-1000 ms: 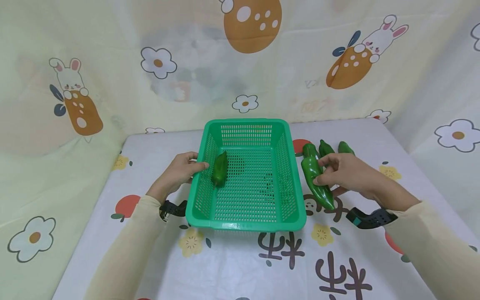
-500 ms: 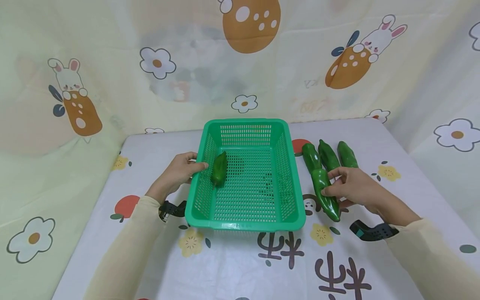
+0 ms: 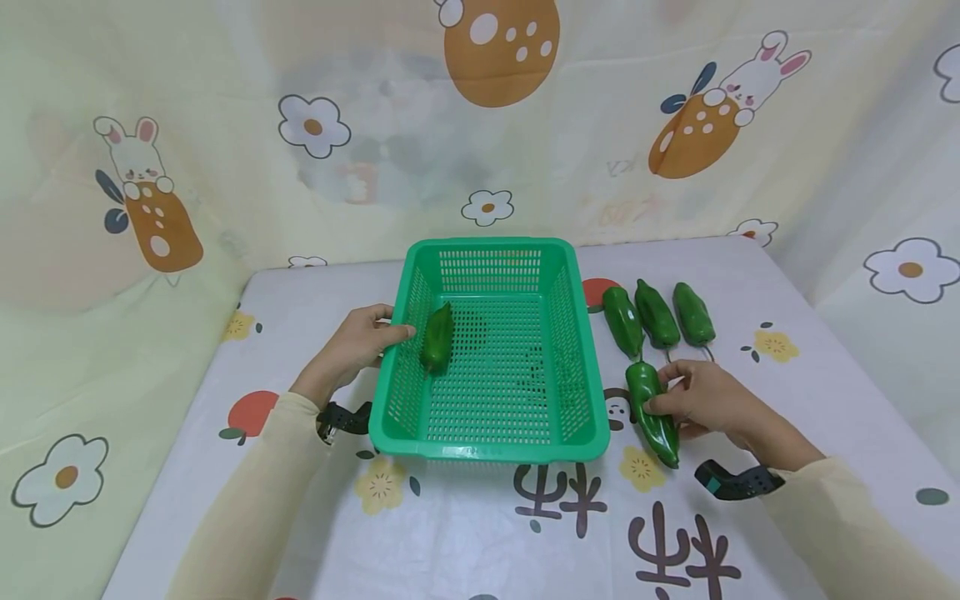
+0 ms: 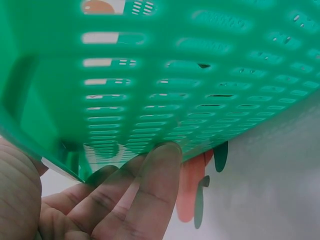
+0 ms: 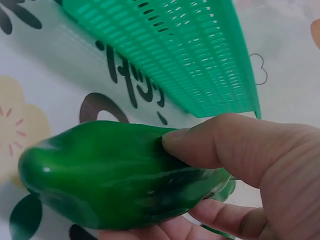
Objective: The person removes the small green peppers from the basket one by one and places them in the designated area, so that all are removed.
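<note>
A: Far left?
B: Left fingers [image 4: 160,172] bent round the left rim of the green basket [image 3: 495,453], gripping its wall with little gap. One loose pepper [image 3: 438,337] lies inside, just right of them.
A: Then?
B: A glossy pepper [image 3: 652,412] sits between the right fingers [image 5: 225,212], which are parted only by its girth, pinching it. Whether it touches the desk [image 3: 465,533], can't tell.
A: Others?
B: Three spare peppers [image 3: 657,314] in a row on the desk, just beyond the right fingers.
A: Step in hand?
B: My judgement: handling one pepper, basket steadied. Next move calls for firm hold on slick skin; rim clearance if carried left.
</note>
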A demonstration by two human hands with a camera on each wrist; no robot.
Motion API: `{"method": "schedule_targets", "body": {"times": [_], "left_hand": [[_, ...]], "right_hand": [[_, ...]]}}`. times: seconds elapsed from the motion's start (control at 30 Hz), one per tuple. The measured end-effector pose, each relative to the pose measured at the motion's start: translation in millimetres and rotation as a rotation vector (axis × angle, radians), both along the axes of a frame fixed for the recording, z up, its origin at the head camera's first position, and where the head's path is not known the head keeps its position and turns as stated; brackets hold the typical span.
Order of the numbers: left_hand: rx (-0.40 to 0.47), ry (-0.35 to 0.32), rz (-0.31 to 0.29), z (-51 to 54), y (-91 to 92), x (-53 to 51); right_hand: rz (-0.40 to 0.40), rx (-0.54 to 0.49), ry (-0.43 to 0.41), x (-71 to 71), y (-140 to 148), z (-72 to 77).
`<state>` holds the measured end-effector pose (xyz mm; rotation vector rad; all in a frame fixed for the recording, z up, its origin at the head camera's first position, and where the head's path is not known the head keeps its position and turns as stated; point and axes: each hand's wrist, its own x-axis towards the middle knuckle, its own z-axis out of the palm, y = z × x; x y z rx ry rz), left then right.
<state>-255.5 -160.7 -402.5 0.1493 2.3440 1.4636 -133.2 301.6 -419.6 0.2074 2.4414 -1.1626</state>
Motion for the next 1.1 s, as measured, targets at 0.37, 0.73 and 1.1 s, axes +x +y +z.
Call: {"method": "schedule_targets", "body": {"times": [0.37,0.73,1.1], "left_hand": [[0.006,0.005,-0.004,-0.1,-1.5,0.3],[0.009,0.01,-0.012,-0.2,-2.2,0.5],[0.007,0.007,-0.008,-0.7,-0.6,-0.4]], "right_hand": [[-0.02,0.017,-0.023,2.5,-0.2,-8.3],[-0.022,0.055,-0.008,3.2,-4.5,-9.4],[-0.019,0.083,-0.011,3.2,-1.9,-10.3]]}}
